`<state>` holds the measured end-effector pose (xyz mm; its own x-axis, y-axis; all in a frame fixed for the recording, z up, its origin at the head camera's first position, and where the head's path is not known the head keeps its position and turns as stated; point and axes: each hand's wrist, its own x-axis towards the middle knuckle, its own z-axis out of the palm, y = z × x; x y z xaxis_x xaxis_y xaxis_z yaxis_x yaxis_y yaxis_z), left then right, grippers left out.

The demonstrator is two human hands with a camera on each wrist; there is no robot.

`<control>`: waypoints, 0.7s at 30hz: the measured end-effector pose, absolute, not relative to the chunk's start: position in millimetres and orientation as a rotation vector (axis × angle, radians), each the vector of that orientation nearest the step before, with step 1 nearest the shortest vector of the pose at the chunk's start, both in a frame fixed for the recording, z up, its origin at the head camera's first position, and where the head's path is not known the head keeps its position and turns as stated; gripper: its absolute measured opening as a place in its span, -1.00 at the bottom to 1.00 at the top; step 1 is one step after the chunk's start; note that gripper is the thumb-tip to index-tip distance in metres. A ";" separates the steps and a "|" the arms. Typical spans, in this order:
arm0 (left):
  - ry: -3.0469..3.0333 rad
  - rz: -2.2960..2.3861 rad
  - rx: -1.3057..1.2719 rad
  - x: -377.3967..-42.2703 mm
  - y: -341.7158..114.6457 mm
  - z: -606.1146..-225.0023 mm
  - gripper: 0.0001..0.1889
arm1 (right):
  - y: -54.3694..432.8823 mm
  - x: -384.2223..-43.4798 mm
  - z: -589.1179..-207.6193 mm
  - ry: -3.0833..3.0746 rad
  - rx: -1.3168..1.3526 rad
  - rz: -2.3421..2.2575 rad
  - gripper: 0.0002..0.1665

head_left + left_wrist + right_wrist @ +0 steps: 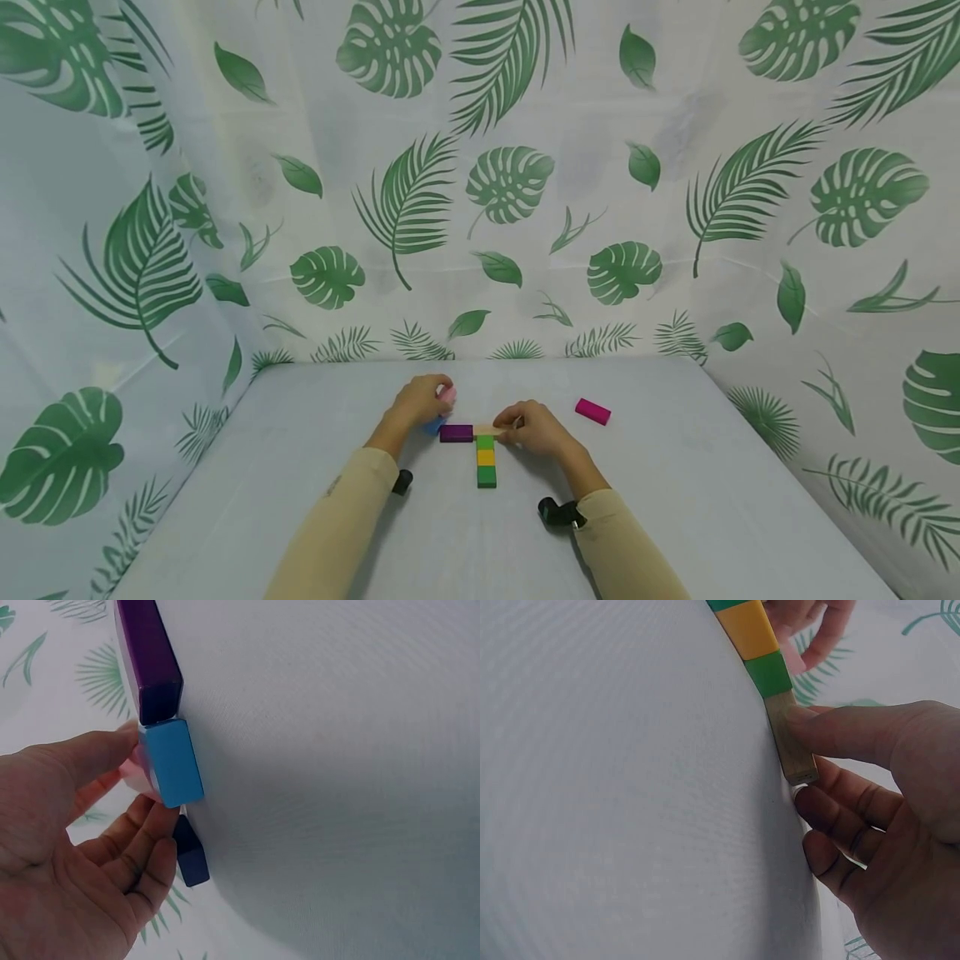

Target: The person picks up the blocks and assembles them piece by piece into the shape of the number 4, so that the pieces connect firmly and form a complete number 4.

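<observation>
My left hand (pixel 422 402) pinches a pink block (pixel 448 395) between thumb and fingers. Right below it is a light blue block (pixel 172 765), which adjoins the end of a purple block (pixel 456 433). A dark blue block (pixel 192 853) shows past my left fingertips in the left wrist view; in the head view I cannot make it out. My right hand (pixel 534 429) pinches a plain wooden block (pixel 791 739) at the right of the purple one. From the wooden block a line of a light green block (pixel 486 442), a yellow block (pixel 486 457) and a darker green block (pixel 487 477) runs toward me.
A magenta block (pixel 593 411) lies apart on the white table (pixel 480 550), to the right of my right hand. Behind the table hangs a white cloth (pixel 525 308) printed with green leaves, which also covers both sides.
</observation>
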<state>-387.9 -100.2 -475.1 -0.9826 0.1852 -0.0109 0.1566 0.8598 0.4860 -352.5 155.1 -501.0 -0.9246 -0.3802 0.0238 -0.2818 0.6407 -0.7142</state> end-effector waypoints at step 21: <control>2.992 0.793 0.285 -387.3 -100.4 -476.7 -0.73 | 154.8 -353.4 -500.3 2.723 -0.555 -1.162 -0.79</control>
